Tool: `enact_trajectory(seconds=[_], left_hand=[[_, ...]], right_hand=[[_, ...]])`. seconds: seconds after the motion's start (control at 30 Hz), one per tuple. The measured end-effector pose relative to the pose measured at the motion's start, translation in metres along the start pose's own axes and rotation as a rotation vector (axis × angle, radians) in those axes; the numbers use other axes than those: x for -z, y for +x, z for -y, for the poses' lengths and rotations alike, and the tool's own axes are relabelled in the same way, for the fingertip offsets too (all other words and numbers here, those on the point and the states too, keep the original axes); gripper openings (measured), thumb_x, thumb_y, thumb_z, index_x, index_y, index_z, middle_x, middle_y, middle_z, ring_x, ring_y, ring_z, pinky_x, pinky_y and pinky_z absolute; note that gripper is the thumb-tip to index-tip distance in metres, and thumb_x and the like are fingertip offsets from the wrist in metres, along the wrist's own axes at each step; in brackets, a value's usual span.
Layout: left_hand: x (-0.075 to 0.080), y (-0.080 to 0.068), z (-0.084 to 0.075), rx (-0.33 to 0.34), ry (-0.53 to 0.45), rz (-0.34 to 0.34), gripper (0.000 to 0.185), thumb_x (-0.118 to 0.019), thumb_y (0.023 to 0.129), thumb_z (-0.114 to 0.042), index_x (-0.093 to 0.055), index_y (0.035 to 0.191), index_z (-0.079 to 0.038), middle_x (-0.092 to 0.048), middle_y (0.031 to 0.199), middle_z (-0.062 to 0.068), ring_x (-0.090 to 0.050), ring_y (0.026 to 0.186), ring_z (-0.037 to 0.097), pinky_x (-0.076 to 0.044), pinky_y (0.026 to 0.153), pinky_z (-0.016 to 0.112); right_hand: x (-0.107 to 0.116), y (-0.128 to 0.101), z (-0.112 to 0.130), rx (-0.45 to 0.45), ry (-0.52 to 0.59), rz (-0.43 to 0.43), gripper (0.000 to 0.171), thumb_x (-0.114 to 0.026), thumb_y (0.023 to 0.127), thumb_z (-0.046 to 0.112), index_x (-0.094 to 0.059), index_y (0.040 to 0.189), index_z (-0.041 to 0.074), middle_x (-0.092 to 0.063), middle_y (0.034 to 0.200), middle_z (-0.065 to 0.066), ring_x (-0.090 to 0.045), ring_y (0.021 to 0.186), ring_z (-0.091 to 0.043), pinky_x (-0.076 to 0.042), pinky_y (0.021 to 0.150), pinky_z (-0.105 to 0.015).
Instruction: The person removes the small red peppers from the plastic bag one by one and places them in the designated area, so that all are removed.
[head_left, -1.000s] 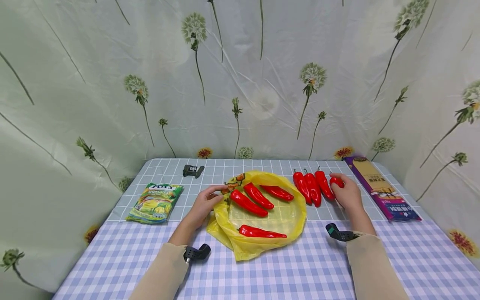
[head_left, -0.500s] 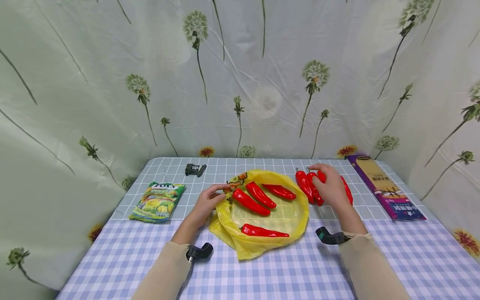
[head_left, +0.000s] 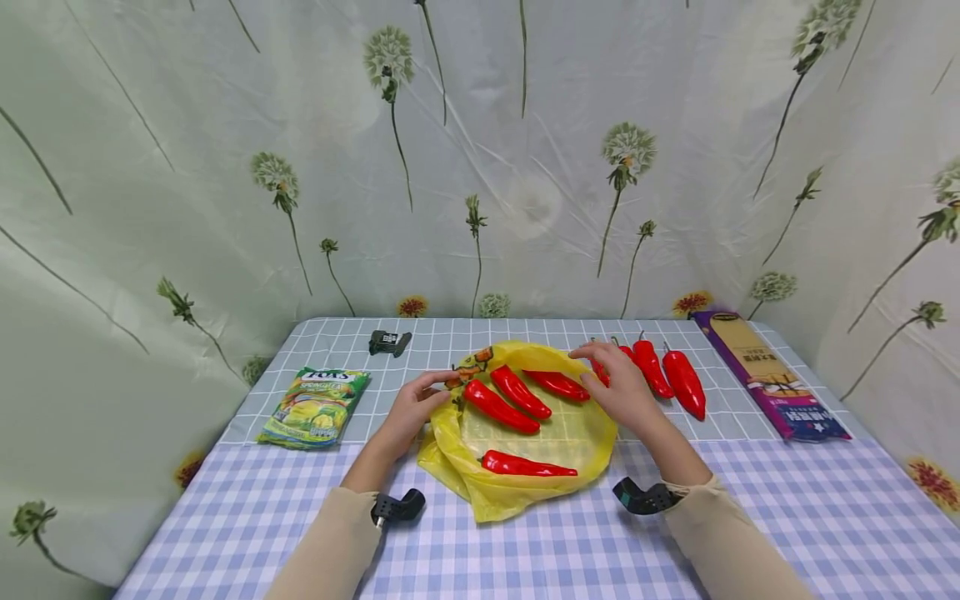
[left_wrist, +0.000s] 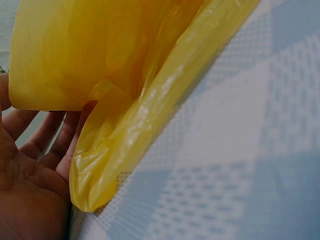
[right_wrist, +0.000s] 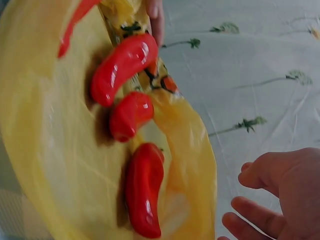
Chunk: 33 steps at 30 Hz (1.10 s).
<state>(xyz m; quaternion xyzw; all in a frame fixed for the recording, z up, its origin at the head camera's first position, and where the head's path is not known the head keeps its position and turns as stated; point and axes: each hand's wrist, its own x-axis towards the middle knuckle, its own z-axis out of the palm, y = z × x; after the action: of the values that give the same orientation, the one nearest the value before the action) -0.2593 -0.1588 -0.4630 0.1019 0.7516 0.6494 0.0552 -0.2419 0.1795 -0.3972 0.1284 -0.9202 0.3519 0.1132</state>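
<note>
the worktop (head_left: 525,550), under a blue-and-white check cloth, carries a yellow bag (head_left: 555,437) spread open at its middle, with four red peppers lying on the plastic: three in a row toward the far side (head_left: 516,392) and one alone at the near edge (head_left: 525,464). a long purple box (head_left: 768,375) lies at the far right, and a green snack packet (head_left: 313,406) at the left. the left hand (head_left: 411,408) pinches the bag's left rim between thumb and fingers, holding it up off the cloth. the right hand (head_left: 618,387) hovers over the bag's right rim with its fingers spread apart and empty. the loose red peppers (head_left: 671,375) lie on the cloth just to the right of that hand and a little farther back, partly hidden behind it, their long axes running near to far with the stems pointing away. the right hand is much the nearer of the two to them. a small black clip (head_left: 388,341) sits at the far left.
</note>
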Motion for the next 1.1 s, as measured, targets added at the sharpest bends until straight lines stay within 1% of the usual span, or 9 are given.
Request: enact_trajectory(seconds=[0.17, 0.33, 0.43, 0.57, 0.63, 0.7, 0.83, 0.93, 1.1], left_hand=[[0.000, 0.001, 0.001, -0.002, -0.008, 0.004, 0.039, -0.057, 0.100, -0.013, -0.057, 0.138, -0.006, -0.052, 0.145, 0.015, -0.060, 0.100, 0.013, -0.054, 0.081, 0.020], [0.000, 0.000, 0.001, -0.002, -0.010, 0.001, 0.039, -0.057, 0.100, -0.012, -0.057, 0.138, -0.005, -0.052, 0.145, 0.016, -0.060, 0.100, 0.015, -0.054, 0.080, 0.020], [0.000, 0.000, 0.001, 0.004, -0.002, 0.000, 0.039, -0.057, 0.100, -0.013, -0.057, 0.138, -0.007, -0.052, 0.145, 0.014, -0.060, 0.101, 0.015, -0.054, 0.082, 0.020], [0.000, 0.000, 0.001, 0.006, 0.003, -0.004, 0.038, -0.057, 0.099, -0.014, -0.059, 0.137, -0.009, -0.053, 0.144, 0.013, -0.060, 0.102, 0.014, -0.054, 0.083, 0.021], [0.000, 0.001, 0.001, 0.001, 0.004, -0.008, 0.038, -0.057, 0.099, -0.013, -0.059, 0.137, -0.009, -0.053, 0.144, 0.013, -0.061, 0.101, 0.014, -0.054, 0.083, 0.022], [0.000, 0.002, 0.001, -0.001, 0.005, -0.012, 0.037, -0.056, 0.099, -0.012, -0.060, 0.136, -0.009, -0.054, 0.143, 0.012, -0.061, 0.101, 0.013, -0.054, 0.082, 0.023], [0.000, 0.002, 0.002, 0.002, 0.007, -0.016, 0.037, -0.056, 0.099, -0.012, -0.060, 0.135, -0.010, -0.055, 0.142, 0.011, -0.061, 0.101, 0.013, -0.054, 0.083, 0.023], [0.000, 0.001, 0.001, 0.002, 0.007, -0.010, 0.037, -0.057, 0.099, -0.012, -0.060, 0.136, -0.009, -0.055, 0.142, 0.011, -0.061, 0.102, 0.013, -0.054, 0.084, 0.023], [0.000, 0.000, 0.000, -0.004, 0.016, -0.001, 0.038, -0.057, 0.099, -0.013, -0.059, 0.137, -0.008, -0.054, 0.144, 0.014, -0.060, 0.102, 0.014, -0.053, 0.084, 0.021]], right_hand=[[-0.009, -0.003, 0.009, 0.027, 0.022, 0.038, 0.035, -0.069, 0.088, 0.007, -0.067, 0.122, 0.014, -0.062, 0.130, -0.012, -0.058, 0.117, -0.033, -0.052, 0.099, -0.054], [-0.016, -0.007, 0.017, 0.038, 0.032, 0.106, 0.033, -0.070, 0.089, 0.009, -0.067, 0.121, 0.012, -0.065, 0.126, -0.011, -0.059, 0.119, -0.032, -0.053, 0.098, -0.051], [-0.017, -0.008, 0.019, 0.050, 0.045, 0.177, 0.034, -0.070, 0.090, 0.010, -0.067, 0.123, 0.012, -0.066, 0.125, -0.009, -0.061, 0.118, -0.030, -0.055, 0.097, -0.048], [-0.017, -0.008, 0.021, 0.089, 0.065, 0.269, 0.033, -0.070, 0.091, 0.010, -0.067, 0.123, 0.010, -0.069, 0.122, -0.008, -0.063, 0.109, -0.026, -0.056, 0.093, -0.044], [-0.016, -0.009, 0.022, 0.119, 0.082, 0.333, 0.033, -0.070, 0.091, 0.010, -0.067, 0.123, 0.010, -0.070, 0.120, -0.008, -0.064, 0.103, -0.023, -0.057, 0.091, -0.041], [-0.016, -0.010, 0.024, 0.154, 0.095, 0.413, 0.033, -0.070, 0.091, 0.012, -0.067, 0.123, 0.009, -0.070, 0.120, -0.007, -0.063, 0.102, -0.021, -0.057, 0.089, -0.035], [-0.017, -0.014, 0.028, 0.203, 0.109, 0.552, 0.035, -0.072, 0.090, 0.016, -0.066, 0.124, 0.011, -0.069, 0.119, -0.006, -0.063, 0.105, -0.021, -0.056, 0.085, -0.028], [-0.019, -0.016, 0.032, 0.221, 0.107, 0.616, 0.037, -0.074, 0.090, 0.019, -0.065, 0.125, 0.012, -0.069, 0.120, -0.005, -0.063, 0.107, -0.023, -0.055, 0.085, -0.027], [-0.024, -0.019, 0.037, 0.221, 0.089, 0.688, 0.041, -0.074, 0.090, 0.023, -0.064, 0.128, 0.013, -0.067, 0.122, -0.003, -0.062, 0.104, -0.021, -0.054, 0.084, -0.025]])
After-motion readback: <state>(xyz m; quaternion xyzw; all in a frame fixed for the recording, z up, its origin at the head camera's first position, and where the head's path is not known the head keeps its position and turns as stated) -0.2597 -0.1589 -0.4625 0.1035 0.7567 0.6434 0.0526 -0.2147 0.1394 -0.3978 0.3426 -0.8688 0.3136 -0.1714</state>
